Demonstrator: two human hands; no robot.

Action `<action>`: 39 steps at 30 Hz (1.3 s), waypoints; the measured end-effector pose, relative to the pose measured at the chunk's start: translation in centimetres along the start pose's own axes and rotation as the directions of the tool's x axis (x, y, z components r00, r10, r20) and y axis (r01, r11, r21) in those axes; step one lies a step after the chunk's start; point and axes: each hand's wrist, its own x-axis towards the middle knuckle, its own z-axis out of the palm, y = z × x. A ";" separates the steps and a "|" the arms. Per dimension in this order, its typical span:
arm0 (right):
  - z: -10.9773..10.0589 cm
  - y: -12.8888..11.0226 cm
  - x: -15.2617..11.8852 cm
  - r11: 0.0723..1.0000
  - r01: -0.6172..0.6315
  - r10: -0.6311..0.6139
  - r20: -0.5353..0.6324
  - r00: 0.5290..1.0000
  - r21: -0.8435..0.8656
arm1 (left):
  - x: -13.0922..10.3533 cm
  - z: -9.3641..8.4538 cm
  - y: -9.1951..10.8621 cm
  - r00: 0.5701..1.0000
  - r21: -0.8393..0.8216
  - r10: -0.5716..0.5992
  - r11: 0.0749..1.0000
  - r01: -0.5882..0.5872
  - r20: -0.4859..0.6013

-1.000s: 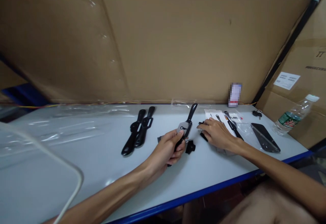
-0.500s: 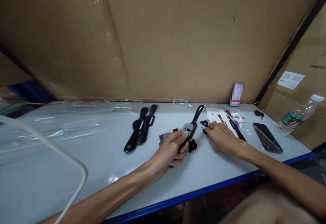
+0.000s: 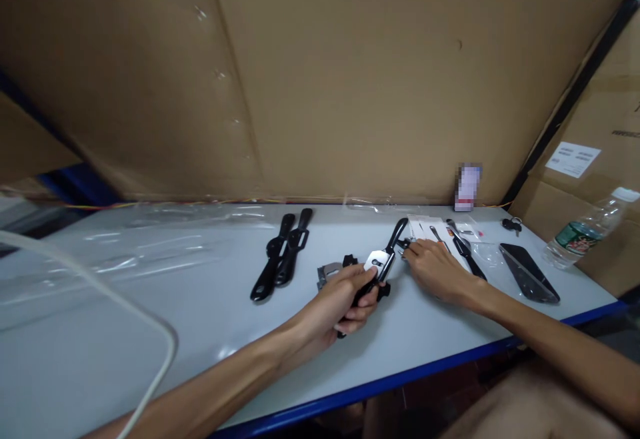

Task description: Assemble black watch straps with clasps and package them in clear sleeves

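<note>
Fingers point(image 3: 367, 300) of the left hand point(image 3: 345, 292) were wrapped round a black-handled tool point(image 3: 397, 232), silver plate point(image 3: 376, 260) up, over the table point(image 3: 425, 336). Right hand point(image 3: 436, 269) bent at small dark parts point(image 3: 404, 244); grip could not be told. Two black tools point(image 3: 285, 269) lay farther left.

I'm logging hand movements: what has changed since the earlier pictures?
The left hand, still gripping the black-handled tool, shifted slightly right, covering most of the black piece and uncovering more of a grey metal piece. The right hand's grasp is unclear. Two black tools, the keys and bottle stayed put.
</note>
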 end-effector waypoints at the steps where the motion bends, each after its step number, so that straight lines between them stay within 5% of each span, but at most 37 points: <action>1: -0.5 0.4 -0.2 0.999 -0.014 0.015 -0.013 1.000 0.050 | 0.0 0.0 0.0 1.000 -0.004 -0.014 1.000 0.014 0.007; 6: -4.3 1.4 -2.5 0.907 -0.042 0.178 -0.292 0.940 0.418 | -0.5 0.3 0.2 0.988 0.000 -0.131 0.991 0.132 0.076; 10: -5.7 -0.4 -3.4 0.869 0.075 0.179 -0.451 0.875 0.490 | -0.8 0.6 0.1 0.975 0.015 -0.187 0.982 0.187 0.121; 16: -3.7 -2.4 -2.3 0.933 0.294 -0.204 -0.368 0.907 0.208 | -0.6 0.6 -0.2 0.940 0.052 -0.263 0.965 0.258 0.216; 20: -3.4 -2.9 -2.2 0.921 0.382 -0.347 -0.298 0.889 0.068 | -0.3 0.5 -0.4 0.944 0.035 -0.258 0.966 0.256 0.207; 32: -3.9 -3.1 -2.7 0.903 0.375 -0.312 -0.277 0.909 0.211 | -0.6 1.1 0.1 0.964 0.029 -0.234 0.972 0.232 0.122; 39: -3.9 -3.3 -2.5 0.871 0.378 -0.255 -0.366 0.895 0.316 | -0.6 0.9 -0.7 0.990 0.117 -0.105 0.989 0.095 0.088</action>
